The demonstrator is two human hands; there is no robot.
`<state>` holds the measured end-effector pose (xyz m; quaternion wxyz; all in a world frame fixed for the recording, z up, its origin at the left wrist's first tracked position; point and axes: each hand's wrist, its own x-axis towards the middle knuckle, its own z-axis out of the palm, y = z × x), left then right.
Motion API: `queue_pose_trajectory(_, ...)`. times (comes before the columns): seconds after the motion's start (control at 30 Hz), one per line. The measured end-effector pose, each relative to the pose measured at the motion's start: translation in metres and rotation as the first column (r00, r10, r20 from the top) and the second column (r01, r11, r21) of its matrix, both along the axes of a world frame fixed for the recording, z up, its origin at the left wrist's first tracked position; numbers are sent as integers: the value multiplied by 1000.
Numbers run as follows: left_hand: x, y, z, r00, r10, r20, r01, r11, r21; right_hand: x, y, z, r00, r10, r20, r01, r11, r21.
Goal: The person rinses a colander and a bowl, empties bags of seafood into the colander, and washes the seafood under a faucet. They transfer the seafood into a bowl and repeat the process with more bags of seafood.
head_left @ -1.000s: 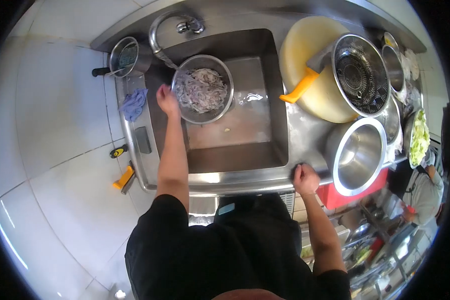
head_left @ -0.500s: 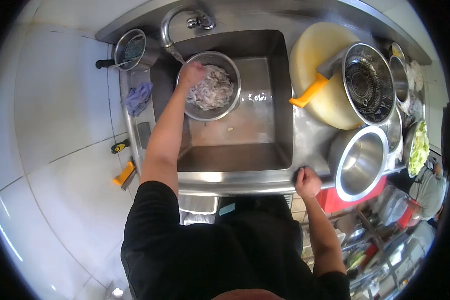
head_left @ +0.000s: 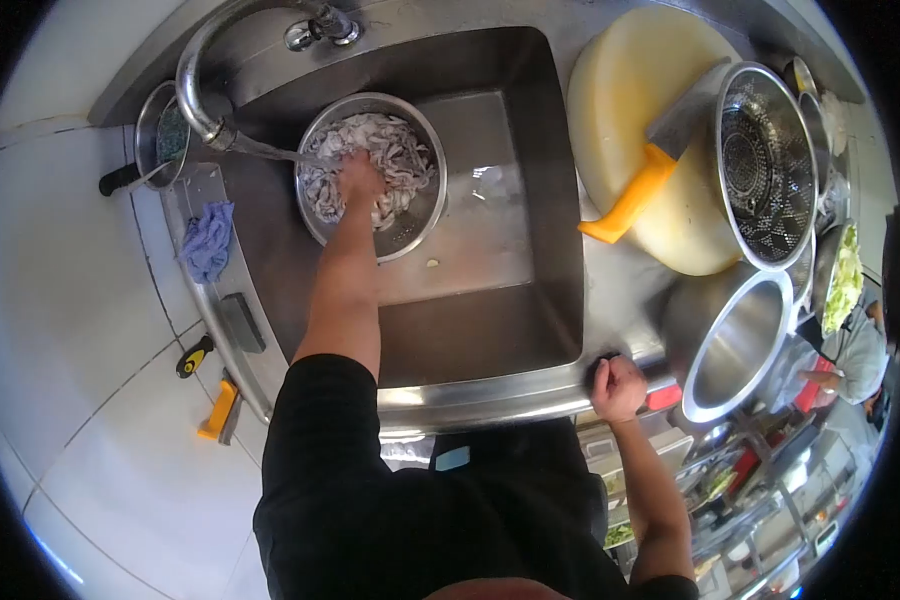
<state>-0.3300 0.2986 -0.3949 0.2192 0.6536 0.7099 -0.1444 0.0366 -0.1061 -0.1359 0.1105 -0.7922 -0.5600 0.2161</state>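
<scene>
In the head view a round steel bowl (head_left: 436, 205) stands in the sink, holding pale, raw-looking meat-like strips (head_left: 400, 150). My left hand (head_left: 361, 180) reaches down among the strips, its fingertips hidden by them. Water from the curved faucet (head_left: 195, 100) runs into the bowl beside that hand. Closed in a fist, my right hand (head_left: 620, 387) rests on the front edge of the steel counter, with nothing visible in it. The sink (head_left: 480, 325) lies between the bowl and my right hand.
A yellow-handled cleaver (head_left: 642, 188) lies on a round cutting board (head_left: 610, 95). To the right are a steel colander (head_left: 768, 165) and an empty steel bowl (head_left: 738, 345). At left are a purple cloth (head_left: 208, 243) and a steel pot (head_left: 160, 135). A person (head_left: 855, 350) is far right.
My left hand has moved from the bowl's upper rim side deeper into the middle of the strips. The view has shifted and turned; my right hand stays at the counter edge.
</scene>
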Motion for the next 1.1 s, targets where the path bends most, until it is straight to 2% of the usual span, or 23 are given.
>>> queue_pose_trajectory(0.07,-8,8,-5,995,37,96,-34,999,-35,1,-2,2,1000,0,8,0,1000,4)
queue_pose_trajectory(0.1,-10,7,-5,990,62,127,-64,998,13,0,-1,3,1000,-9,11,9,1000,12)
queue_pose_trajectory(0.17,6,-3,56,976,105,191,-128,986,112,0,1,4,1000,-12,-1,12,999,31)
queue_pose_trajectory(0.27,3,-13,89,985,-4,175,20,996,-87,-1,3,7,1000,-10,-4,11,1000,28)
queue_pose_trajectory(0.37,17,-46,117,971,-158,180,171,984,-58,0,2,6,1000,-7,11,6,1000,20)
queue_pose_trajectory(0.47,26,-38,113,849,-524,-68,529,838,137,-1,0,4,1000,-1,13,1,1000,16)
queue_pose_trajectory(0.6,45,-20,83,886,-459,-57,449,883,-138,0,1,3,1000,1,4,-1,1000,-6)
queue_pose_trajectory(0.7,17,-10,6,897,-436,-64,433,899,-67,1,5,4,999,23,28,-24,1000,6)
queue_pose_trajectory(0.73,4,-4,-25,935,-355,-8,355,935,-19,1,4,6,999,28,36,-29,999,18)
queue_pose_trajectory(0.77,5,3,-22,961,-271,46,270,962,22,2,2,5,999,15,33,-15,1000,4)
queue_pose_trajectory(0.8,6,14,-19,976,-206,64,212,969,-123,2,2,6,1000,2,24,-2,1000,2)
queue_pose_trajectory(0.83,15,26,31,989,-134,65,146,951,-271,2,2,6,1000,-6,9,6,1000,-3)
queue_pose_trajectory(0.9,19,29,64,990,-75,120,114,927,-358,1,3,8,1000,-6,7,6,1000,-12)
queue_pose_trajectory(1.0,-3,-3,74,944,-140,299,201,962,-184,1,3,8,1000,-15,1,15,1000,4)
queue_pose_trajectory(1.07,-9,-31,101,911,-387,144,384,922,51,1,4,5,1000,0,-7,0,1000,26)
queue_pose_trajectory(1.1,-11,-35,102,923,-370,108,362,928,91,1,5,5,1000,4,-2,-4,1000,28)
